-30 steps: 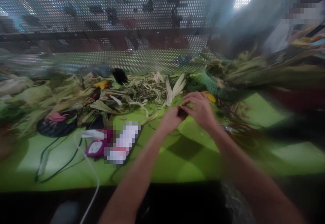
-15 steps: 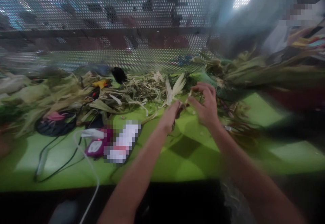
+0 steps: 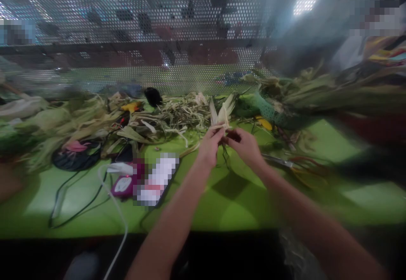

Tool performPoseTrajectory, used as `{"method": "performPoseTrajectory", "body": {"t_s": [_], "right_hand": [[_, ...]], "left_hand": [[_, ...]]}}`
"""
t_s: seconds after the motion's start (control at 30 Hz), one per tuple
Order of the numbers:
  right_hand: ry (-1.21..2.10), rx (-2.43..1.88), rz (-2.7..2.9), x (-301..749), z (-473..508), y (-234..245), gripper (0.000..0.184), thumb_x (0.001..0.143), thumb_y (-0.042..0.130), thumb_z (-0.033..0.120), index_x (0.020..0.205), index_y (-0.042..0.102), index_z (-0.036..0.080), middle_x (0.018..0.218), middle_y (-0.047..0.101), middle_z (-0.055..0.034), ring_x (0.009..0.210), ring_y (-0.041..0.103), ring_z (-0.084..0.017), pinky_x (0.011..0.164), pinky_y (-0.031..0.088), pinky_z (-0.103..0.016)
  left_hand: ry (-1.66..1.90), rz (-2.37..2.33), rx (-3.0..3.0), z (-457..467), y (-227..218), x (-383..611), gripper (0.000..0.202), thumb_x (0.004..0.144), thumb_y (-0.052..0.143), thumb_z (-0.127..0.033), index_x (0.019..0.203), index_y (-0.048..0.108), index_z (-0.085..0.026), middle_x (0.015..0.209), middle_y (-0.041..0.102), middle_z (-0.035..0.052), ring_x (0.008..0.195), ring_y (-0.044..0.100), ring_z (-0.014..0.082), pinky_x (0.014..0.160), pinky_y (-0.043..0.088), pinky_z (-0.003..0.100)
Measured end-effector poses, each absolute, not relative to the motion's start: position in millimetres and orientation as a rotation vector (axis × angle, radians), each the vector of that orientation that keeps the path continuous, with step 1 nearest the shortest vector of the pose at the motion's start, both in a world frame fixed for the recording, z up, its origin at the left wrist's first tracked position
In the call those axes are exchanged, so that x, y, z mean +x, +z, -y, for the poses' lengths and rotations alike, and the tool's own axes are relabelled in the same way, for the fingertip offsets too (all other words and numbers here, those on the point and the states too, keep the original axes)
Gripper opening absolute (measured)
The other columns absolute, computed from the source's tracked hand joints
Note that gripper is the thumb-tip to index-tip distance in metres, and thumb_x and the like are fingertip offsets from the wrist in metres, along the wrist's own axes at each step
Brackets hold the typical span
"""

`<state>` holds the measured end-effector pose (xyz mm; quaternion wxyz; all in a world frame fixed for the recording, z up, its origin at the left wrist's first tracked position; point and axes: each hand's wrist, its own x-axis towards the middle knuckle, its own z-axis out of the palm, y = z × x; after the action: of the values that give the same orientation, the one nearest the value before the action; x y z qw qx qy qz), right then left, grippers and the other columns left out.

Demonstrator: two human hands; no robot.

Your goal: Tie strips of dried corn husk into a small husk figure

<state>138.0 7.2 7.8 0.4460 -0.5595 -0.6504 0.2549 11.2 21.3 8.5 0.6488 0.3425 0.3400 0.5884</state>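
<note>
Both my hands meet above the green table (image 3: 234, 204), close to its middle. My left hand (image 3: 210, 145) is closed, pinching the base of a small bundle of pale corn husk strips (image 3: 222, 113) that stand up from its fingers. My right hand (image 3: 243, 144) is closed on the same bundle from the right, where a dark piece shows between the fingers; I cannot make out what that piece is. Thin strands hang down below the hands.
A heap of corn husks (image 3: 171, 117) runs along the back of the table. A teal basket (image 3: 269, 111) full of husks lies at the right. Cables, a purple device (image 3: 123, 185) and a black pouch (image 3: 76, 155) lie at the left. A perforated metal screen (image 3: 158, 30) stands behind.
My right hand drew back from the husks near the basket and joined the left hand. The pale husk bundle now stands upright between both hands.
</note>
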Motion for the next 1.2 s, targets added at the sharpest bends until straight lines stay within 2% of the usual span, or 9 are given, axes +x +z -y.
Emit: {"method": "performPoseTrajectory", "body": {"t_s": [0.13, 0.33, 0.53, 0.63, 0.73, 0.9, 1.0, 1.13, 1.2], "right_hand": [[0.660, -1.298, 1.548, 138, -9, 7, 0.018, 0.078, 0.066, 0.035, 0.077, 0.065, 0.017, 0.073, 0.066, -0.0013, 0.065, 0.055, -0.015, 0.061, 0.038, -0.027], [0.622, -1.282, 1.564, 139, -11, 4, 0.018, 0.077, 0.065, 0.034, 0.070, 0.063, 0.018, 0.068, 0.062, -0.0013, 0.064, 0.052, -0.015, 0.060, 0.037, -0.027], [0.508, -1.321, 1.690, 141, -9, 8, 0.003, 0.075, 0.061, 0.022, 0.074, 0.061, 0.019, 0.071, 0.064, -0.0010, 0.064, 0.055, -0.016, 0.061, 0.037, -0.026], [0.481, -1.347, 1.774, 142, -7, 10, 0.003, 0.076, 0.059, 0.019, 0.075, 0.062, 0.019, 0.072, 0.066, -0.0003, 0.065, 0.056, -0.015, 0.062, 0.036, -0.026], [0.429, -1.387, 1.856, 143, -7, 11, 0.004, 0.077, 0.060, 0.018, 0.076, 0.063, 0.019, 0.072, 0.065, 0.0002, 0.065, 0.056, -0.015, 0.061, 0.034, -0.025], [0.418, -1.401, 1.909, 147, -9, 12, 0.004, 0.079, 0.062, 0.019, 0.075, 0.062, 0.020, 0.070, 0.065, 0.0003, 0.064, 0.055, -0.015, 0.060, 0.033, -0.026], [0.506, -1.311, 1.839, 148, -11, 12, 0.002, 0.078, 0.064, 0.022, 0.079, 0.063, 0.020, 0.080, 0.067, -0.0020, 0.067, 0.057, -0.015, 0.062, 0.039, -0.027], [0.901, -1.132, 1.583, 148, -14, 12, 0.028, 0.080, 0.065, 0.035, 0.104, 0.059, 0.022, 0.106, 0.066, -0.0051, 0.068, 0.059, -0.014, 0.063, 0.048, -0.030], [1.009, -1.082, 1.502, 147, -17, 11, 0.029, 0.080, 0.065, 0.037, 0.104, 0.058, 0.022, 0.101, 0.066, -0.0038, 0.071, 0.060, -0.014, 0.067, 0.050, -0.030]], "left_hand": [[1.312, -0.788, 0.873, -25, 1, 12, 0.022, 0.075, 0.071, -0.027, 0.096, 0.070, -0.020, 0.097, 0.069, 0.0020, 0.086, 0.060, 0.0133, 0.079, 0.046, 0.025], [1.259, -0.788, 0.987, -27, -3, 11, 0.022, 0.079, 0.070, -0.033, 0.096, 0.070, -0.019, 0.086, 0.067, 0.0017, 0.078, 0.059, 0.0125, 0.074, 0.045, 0.025], [1.285, -0.966, 1.331, -26, 7, 1, 0.022, 0.083, 0.067, -0.037, 0.090, 0.070, -0.017, 0.086, 0.067, 0.0022, 0.084, 0.058, 0.0137, 0.079, 0.043, 0.025], [1.315, -1.071, 1.349, -25, 8, -1, 0.024, 0.084, 0.065, -0.040, 0.080, 0.068, -0.017, 0.072, 0.060, 0.0005, 0.072, 0.053, 0.0118, 0.067, 0.039, 0.024], [1.356, -1.084, 1.078, -26, 7, 2, 0.027, 0.083, 0.065, -0.040, 0.075, 0.065, -0.015, 0.061, 0.049, -0.0019, 0.056, 0.042, 0.0081, 0.053, 0.030, 0.022], [1.355, -0.906, 0.732, -27, 10, 5, 0.022, 0.078, 0.070, -0.031, 0.072, 0.061, -0.012, 0.057, 0.045, -0.0036, 0.046, 0.031, 0.0034, 0.044, 0.020, 0.019], [1.336, -0.864, 0.727, -28, 12, 1, 0.024, 0.077, 0.072, -0.034, 0.074, 0.062, -0.012, 0.057, 0.044, -0.0042, 0.045, 0.031, 0.0023, 0.042, 0.019, 0.017], [1.332, -0.897, 0.779, -28, 12, -2, 0.030, 0.076, 0.074, -0.041, 0.080, 0.064, -0.013, 0.059, 0.046, -0.0039, 0.047, 0.037, 0.0032, 0.044, 0.024, 0.017], [1.307, -0.907, 0.824, -27, 11, -1, 0.032, 0.075, 0.075, -0.043, 0.082, 0.065, -0.014, 0.061, 0.049, -0.0031, 0.050, 0.040, 0.0038, 0.045, 0.027, 0.017]]}}
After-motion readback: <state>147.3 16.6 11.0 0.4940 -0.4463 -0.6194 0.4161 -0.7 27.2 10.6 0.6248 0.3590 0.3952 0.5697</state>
